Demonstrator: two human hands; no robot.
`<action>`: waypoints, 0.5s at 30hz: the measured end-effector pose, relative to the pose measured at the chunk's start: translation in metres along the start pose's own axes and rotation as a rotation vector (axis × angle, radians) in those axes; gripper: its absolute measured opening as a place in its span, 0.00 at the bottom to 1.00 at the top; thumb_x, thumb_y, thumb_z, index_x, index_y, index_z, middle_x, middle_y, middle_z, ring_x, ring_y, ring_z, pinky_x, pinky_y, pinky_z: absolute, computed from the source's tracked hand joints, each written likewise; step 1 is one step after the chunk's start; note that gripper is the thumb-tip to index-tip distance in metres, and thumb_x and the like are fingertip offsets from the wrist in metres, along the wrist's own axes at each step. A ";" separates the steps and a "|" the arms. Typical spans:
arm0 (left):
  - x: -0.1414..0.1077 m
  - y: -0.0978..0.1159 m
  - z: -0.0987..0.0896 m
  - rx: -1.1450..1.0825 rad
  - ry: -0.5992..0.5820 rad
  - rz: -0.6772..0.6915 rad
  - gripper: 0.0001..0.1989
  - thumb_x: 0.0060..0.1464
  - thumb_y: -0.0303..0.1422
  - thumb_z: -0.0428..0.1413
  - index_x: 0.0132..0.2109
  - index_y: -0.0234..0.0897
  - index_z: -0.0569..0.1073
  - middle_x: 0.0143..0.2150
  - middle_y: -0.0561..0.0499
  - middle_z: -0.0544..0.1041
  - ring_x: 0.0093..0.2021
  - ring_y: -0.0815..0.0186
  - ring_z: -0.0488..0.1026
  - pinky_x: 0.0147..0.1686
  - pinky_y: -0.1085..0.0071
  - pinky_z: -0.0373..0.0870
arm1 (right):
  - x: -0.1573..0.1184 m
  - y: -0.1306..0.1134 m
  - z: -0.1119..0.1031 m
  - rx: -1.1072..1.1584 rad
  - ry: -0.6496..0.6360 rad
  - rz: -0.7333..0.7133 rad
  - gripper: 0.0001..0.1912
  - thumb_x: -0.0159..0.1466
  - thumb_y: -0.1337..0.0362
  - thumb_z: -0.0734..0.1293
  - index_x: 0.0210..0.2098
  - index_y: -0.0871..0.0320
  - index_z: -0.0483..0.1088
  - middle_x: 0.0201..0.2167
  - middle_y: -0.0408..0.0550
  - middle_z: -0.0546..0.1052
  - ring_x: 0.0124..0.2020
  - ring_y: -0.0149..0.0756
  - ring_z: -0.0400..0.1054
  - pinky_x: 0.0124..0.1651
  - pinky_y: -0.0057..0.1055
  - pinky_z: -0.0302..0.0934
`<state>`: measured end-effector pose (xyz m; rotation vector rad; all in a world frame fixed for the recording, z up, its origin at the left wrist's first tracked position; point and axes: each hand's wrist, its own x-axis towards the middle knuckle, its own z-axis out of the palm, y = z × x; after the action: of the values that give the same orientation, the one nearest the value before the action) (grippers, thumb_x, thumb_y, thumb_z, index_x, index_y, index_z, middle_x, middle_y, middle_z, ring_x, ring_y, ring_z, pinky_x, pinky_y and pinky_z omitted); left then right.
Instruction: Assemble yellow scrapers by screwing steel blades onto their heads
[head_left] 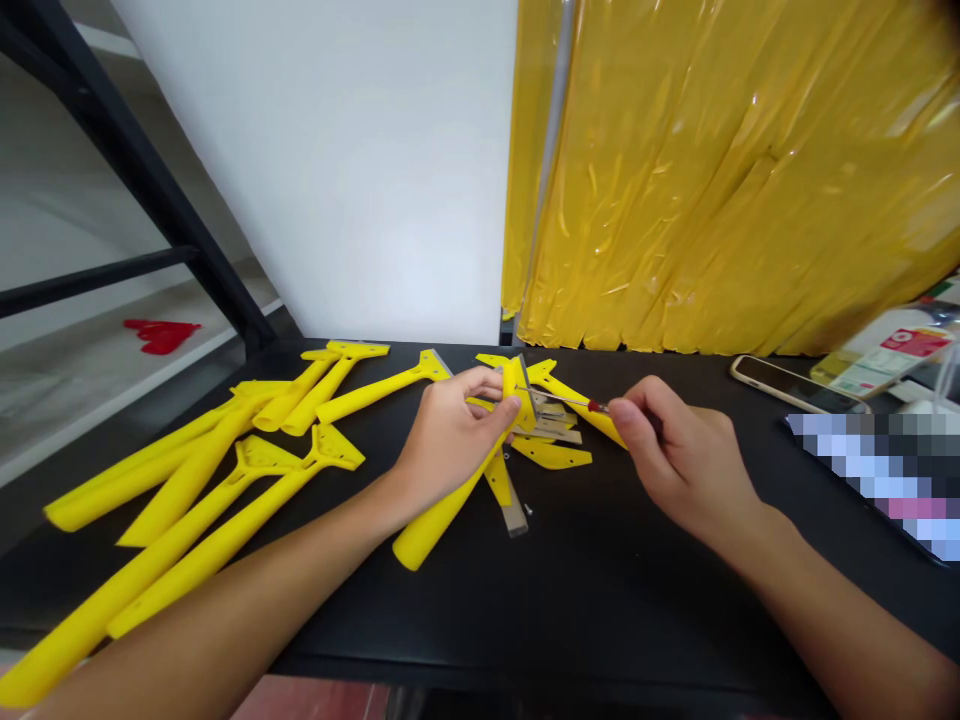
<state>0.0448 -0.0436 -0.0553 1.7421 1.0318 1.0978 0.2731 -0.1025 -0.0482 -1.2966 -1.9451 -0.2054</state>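
My left hand (pixel 461 425) grips a yellow scraper (pixel 442 515) near its head, with the handle slanting down to the left. A metal blade edge (pixel 526 375) shows along the head. In my right hand (pixel 675 450) is a screwdriver (pixel 598 406) with a red collar, its thin shaft reaching left to the scraper head. Beneath and beside the head lie metal blades (pixel 564 435) and loose yellow plates (pixel 555 455). A small screw (pixel 529 510) rests on the black table (pixel 585 600).
Several yellow scrapers (pixel 202 510) lie across the table's left side. At the right are a phone (pixel 795 385), a labelled bottle (pixel 889 350) and a blurred-out flat item. A white panel and yellow plastic sheeting (pixel 720 180) stand behind. A red item (pixel 161 336) lies on a shelf at left.
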 end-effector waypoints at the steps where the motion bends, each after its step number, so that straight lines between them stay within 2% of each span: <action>1: 0.000 0.000 0.000 0.005 0.004 0.002 0.07 0.58 0.35 0.60 0.40 0.36 0.74 0.39 0.48 0.79 0.27 0.66 0.80 0.27 0.71 0.78 | 0.001 0.000 0.000 0.007 0.006 0.028 0.13 0.74 0.57 0.59 0.33 0.54 0.64 0.18 0.37 0.69 0.16 0.28 0.63 0.22 0.26 0.53; 5: 0.000 -0.001 0.000 0.004 0.004 0.013 0.07 0.58 0.36 0.61 0.39 0.37 0.74 0.39 0.49 0.79 0.27 0.66 0.79 0.29 0.70 0.79 | 0.002 -0.001 0.002 0.047 0.057 0.101 0.09 0.74 0.59 0.59 0.44 0.53 0.68 0.30 0.43 0.77 0.25 0.31 0.70 0.29 0.27 0.61; 8: 0.000 -0.001 0.000 0.001 -0.003 0.014 0.07 0.59 0.36 0.60 0.39 0.37 0.73 0.39 0.49 0.79 0.27 0.66 0.79 0.29 0.69 0.79 | -0.001 -0.001 0.005 0.101 0.005 0.119 0.09 0.72 0.57 0.63 0.48 0.54 0.65 0.32 0.44 0.78 0.25 0.33 0.72 0.27 0.27 0.63; 10: 0.001 -0.001 -0.001 0.014 0.010 0.006 0.07 0.59 0.36 0.60 0.39 0.36 0.74 0.39 0.48 0.79 0.27 0.66 0.79 0.27 0.71 0.77 | -0.002 0.000 0.007 0.116 -0.033 0.110 0.11 0.71 0.56 0.64 0.48 0.54 0.63 0.31 0.45 0.78 0.23 0.34 0.72 0.25 0.27 0.63; 15: 0.001 -0.003 -0.002 0.043 0.025 0.024 0.08 0.59 0.37 0.60 0.40 0.37 0.74 0.40 0.48 0.80 0.27 0.67 0.79 0.27 0.72 0.77 | 0.000 0.002 0.006 -0.009 -0.007 0.117 0.12 0.72 0.52 0.60 0.41 0.54 0.65 0.28 0.47 0.79 0.23 0.37 0.73 0.24 0.29 0.59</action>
<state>0.0432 -0.0410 -0.0568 1.7834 1.0589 1.1229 0.2721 -0.0987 -0.0531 -1.4144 -1.8693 -0.1512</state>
